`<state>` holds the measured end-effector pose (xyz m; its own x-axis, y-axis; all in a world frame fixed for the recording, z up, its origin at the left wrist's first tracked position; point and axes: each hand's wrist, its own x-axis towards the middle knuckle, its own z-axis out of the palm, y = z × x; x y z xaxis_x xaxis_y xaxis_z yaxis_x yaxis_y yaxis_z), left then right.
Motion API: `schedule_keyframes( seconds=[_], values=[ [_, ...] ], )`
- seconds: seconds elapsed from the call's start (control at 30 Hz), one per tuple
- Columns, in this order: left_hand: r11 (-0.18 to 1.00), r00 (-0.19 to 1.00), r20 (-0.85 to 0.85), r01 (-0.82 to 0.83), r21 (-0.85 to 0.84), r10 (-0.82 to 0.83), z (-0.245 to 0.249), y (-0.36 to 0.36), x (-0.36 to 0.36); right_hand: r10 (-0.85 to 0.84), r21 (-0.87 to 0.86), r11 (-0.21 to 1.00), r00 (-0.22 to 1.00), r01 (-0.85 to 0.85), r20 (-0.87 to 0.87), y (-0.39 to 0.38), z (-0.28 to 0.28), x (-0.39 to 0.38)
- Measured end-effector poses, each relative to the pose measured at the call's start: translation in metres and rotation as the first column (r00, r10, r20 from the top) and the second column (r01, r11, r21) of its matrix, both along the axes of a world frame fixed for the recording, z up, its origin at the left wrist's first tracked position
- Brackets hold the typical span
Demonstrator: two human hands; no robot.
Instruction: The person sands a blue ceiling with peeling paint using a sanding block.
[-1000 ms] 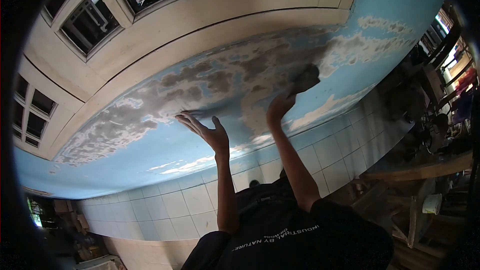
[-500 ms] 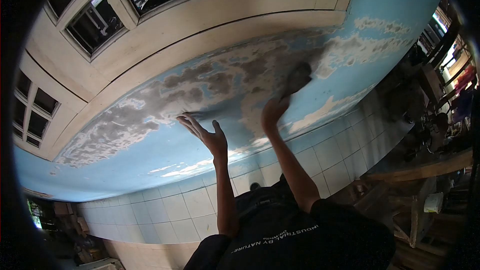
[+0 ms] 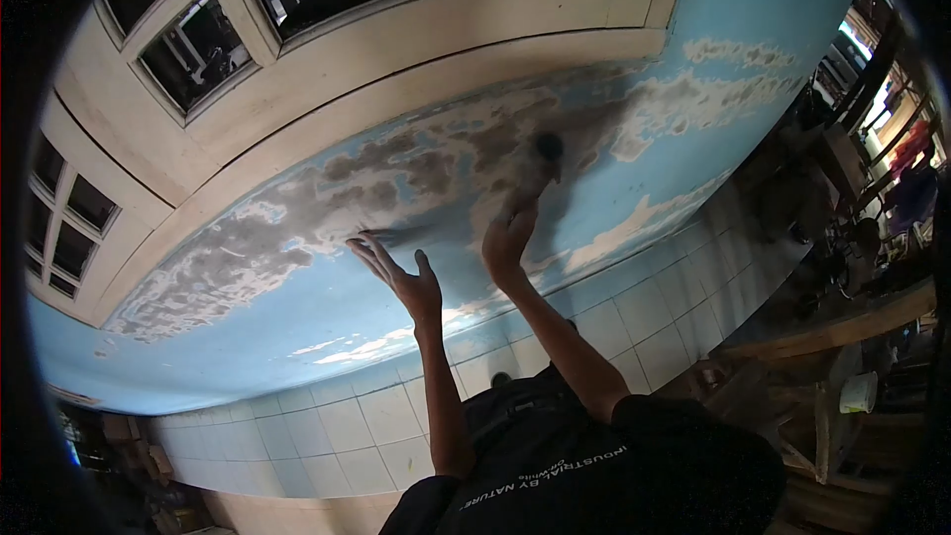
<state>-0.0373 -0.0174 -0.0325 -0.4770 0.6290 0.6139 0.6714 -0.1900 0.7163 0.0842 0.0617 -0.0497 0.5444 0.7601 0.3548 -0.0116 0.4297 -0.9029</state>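
Note:
The blue wall (image 3: 619, 193) before me has a broad band of worn paint, with grey and whitish patches laid bare. My right hand (image 3: 508, 240) grips a dark tool with a rounded end (image 3: 547, 151), held up against the patchy area. Motion smears the tool, so I cannot tell its exact kind. To the left, my left hand (image 3: 408, 279) is open, fingers spread, its fingertips right at the lower border of the grey patches.
Cream window frames (image 3: 396, 50) with dark panes run above the worn band. White tiles (image 3: 347, 426) line the wall's lower part. At the right stand a wooden bench (image 3: 832, 322) and a small white container (image 3: 858, 392), with clutter behind.
My right hand and the dark tool have moved left and slightly downward across the wall. My left hand stays nearly in place, still spread.

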Motion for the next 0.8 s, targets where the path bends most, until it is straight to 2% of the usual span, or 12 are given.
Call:
schedule_keyframes(
  seconds=[0.07,0.1,0.17,0.3,0.37,0.4,0.47,0.5,0.57,0.7,0.77,0.8],
  values=[
    [1.000,1.000,-0.002,0.003,0.007,-0.003,0.000,0.000,0.000,-0.325,0.111,0.945,0.862,0.307,0.388,0.003,-0.002,0.005],
    [1.000,1.000,-0.008,-0.001,0.006,0.001,-0.001,0.000,0.000,-0.330,0.115,0.944,0.860,0.310,0.389,0.009,0.004,0.016],
    [1.000,1.000,-0.012,0.007,-0.008,-0.007,-0.002,-0.003,-0.003,-0.205,-0.148,0.970,0.977,0.195,-0.056,0.019,0.024,0.045],
    [1.000,1.000,0.015,-0.019,-0.011,0.020,-0.005,0.002,0.000,-0.126,-0.158,0.981,0.990,0.116,-0.056,0.026,0.013,0.051],
    [0.999,1.000,0.007,-0.029,0.013,0.029,-0.006,0.007,0.003,-0.163,0.000,0.986,0.965,0.166,0.204,0.018,-0.013,0.028],
    [0.998,0.999,0.002,-0.048,0.030,0.048,-0.008,0.007,0.004,-0.166,-0.004,0.985,0.966,0.170,0.200,0.015,-0.012,0.030],
    [0.998,0.999,-0.002,-0.051,0.026,0.051,-0.013,0.009,0.004,-0.179,0.024,0.983,0.922,0.182,0.344,0.009,-0.011,0.038],
    [0.998,0.998,0.000,-0.058,0.029,0.058,-0.013,0.010,0.003,-0.178,0.022,0.983,0.924,0.181,0.340,0.012,-0.003,0.046],
    [0.998,0.999,-0.001,-0.052,0.031,0.052,-0.009,0.009,0.004,0.011,-0.135,0.991,1.000,-0.014,-0.023,0.022,0.016,0.063],
    [0.997,0.998,-0.003,-0.064,0.049,0.064,-0.010,0.011,0.006,-0.083,-0.068,0.994,0.996,0.083,-0.006,0.018,0.018,0.031],
    [0.996,0.998,-0.007,-0.066,0.054,0.066,-0.008,0.012,0.008,-0.149,0.094,0.987,0.962,0.131,0.231,0.000,0.024,0.014],
    [0.996,0.998,-0.009,-0.065,0.055,0.065,-0.007,0.011,0.008,-0.145,0.089,0.988,0.963,0.127,0.227,0.003,0.013,0.016]
  ],
)
